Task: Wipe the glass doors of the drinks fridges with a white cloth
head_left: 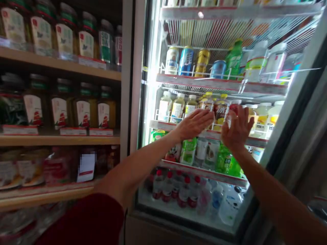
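Observation:
My left hand (196, 123) reaches forward with its fingers stretched out, in front of the middle shelf of a lit drinks fridge (184, 166). Behind its fingertips stand yellow-capped bottles (221, 110) of dark drink. My right hand (237, 131) is raised beside it with fingers apart and pointing up. Pale bottles with yellow labels (262, 117) stand just right of it. Nothing shows in either hand. I cannot tell whether the hands touch glass or bottles. Part of the shelf is hidden behind them.
Above are a blue can (186, 61) and a green bottle (234, 56). Green bottles (189, 151) stand on the shelf below, and red-capped bottles (184, 190) at the bottom. Wooden shelves (58, 139) with bottles are on the left, where a phone-like lit screen (87, 166) shows.

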The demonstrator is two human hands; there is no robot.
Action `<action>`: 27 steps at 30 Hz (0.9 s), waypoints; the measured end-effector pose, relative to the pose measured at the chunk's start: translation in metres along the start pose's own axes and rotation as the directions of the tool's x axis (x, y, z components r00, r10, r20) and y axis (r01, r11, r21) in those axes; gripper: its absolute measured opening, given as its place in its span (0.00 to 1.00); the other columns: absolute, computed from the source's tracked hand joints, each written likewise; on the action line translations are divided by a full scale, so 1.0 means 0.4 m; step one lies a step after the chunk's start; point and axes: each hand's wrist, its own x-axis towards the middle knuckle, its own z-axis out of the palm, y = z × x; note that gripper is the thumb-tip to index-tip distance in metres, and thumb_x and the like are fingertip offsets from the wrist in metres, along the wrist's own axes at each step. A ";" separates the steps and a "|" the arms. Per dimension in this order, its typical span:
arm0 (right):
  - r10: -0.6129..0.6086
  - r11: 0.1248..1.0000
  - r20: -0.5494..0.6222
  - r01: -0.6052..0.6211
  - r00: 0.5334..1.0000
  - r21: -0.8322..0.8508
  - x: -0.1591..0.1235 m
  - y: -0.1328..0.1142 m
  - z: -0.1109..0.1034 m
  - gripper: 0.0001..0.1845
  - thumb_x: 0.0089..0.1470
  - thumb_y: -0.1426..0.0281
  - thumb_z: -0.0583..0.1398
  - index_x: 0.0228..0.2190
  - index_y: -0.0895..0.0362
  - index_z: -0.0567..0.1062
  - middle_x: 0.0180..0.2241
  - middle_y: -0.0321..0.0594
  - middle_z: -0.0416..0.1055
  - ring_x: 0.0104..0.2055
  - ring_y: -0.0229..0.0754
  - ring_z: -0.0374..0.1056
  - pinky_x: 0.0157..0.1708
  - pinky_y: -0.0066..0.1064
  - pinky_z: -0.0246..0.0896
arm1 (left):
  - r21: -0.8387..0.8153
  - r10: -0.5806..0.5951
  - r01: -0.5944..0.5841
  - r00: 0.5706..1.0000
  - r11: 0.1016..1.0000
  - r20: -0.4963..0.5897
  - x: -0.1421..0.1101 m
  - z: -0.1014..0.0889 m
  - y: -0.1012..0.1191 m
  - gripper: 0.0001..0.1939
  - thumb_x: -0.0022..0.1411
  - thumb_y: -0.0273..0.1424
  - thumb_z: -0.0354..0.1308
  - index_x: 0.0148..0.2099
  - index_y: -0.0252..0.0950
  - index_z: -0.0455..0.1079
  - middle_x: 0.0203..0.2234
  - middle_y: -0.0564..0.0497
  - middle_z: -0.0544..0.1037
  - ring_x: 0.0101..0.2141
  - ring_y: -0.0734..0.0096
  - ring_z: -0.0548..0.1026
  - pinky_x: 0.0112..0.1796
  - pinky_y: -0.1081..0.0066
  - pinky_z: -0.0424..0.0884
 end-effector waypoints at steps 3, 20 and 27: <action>0.008 1.000 -0.003 -0.008 1.000 0.020 -0.011 0.002 0.001 0.25 0.54 0.65 0.50 0.54 0.57 0.62 0.61 0.48 0.51 0.64 0.50 0.43 0.59 0.53 0.38 | -0.020 -0.391 0.391 0.914 0.920 -0.105 -0.038 -0.033 -0.093 0.21 0.64 0.29 0.39 0.58 0.40 0.57 0.59 0.55 0.59 0.63 0.74 0.42 0.62 0.61 0.44; -0.021 1.000 0.019 0.021 1.000 0.011 -0.073 -0.011 0.006 0.26 0.55 0.67 0.50 0.56 0.57 0.60 0.62 0.48 0.51 0.64 0.51 0.44 0.60 0.52 0.38 | 0.069 -0.561 0.580 0.808 0.812 -0.181 -0.148 -0.074 -0.130 0.24 0.64 0.31 0.37 0.61 0.31 0.51 0.62 0.43 0.50 0.63 0.66 0.38 0.62 0.58 0.42; -0.019 1.000 0.071 0.018 0.997 0.019 -0.074 -0.022 -0.015 0.27 0.54 0.69 0.50 0.56 0.56 0.58 0.63 0.43 0.48 0.65 0.48 0.41 0.61 0.51 0.37 | -0.003 -0.012 0.012 1.000 1.000 -0.001 -0.186 -0.073 -0.130 0.22 0.65 0.31 0.42 0.60 0.39 0.52 0.61 0.54 0.55 0.62 0.71 0.45 0.61 0.61 0.50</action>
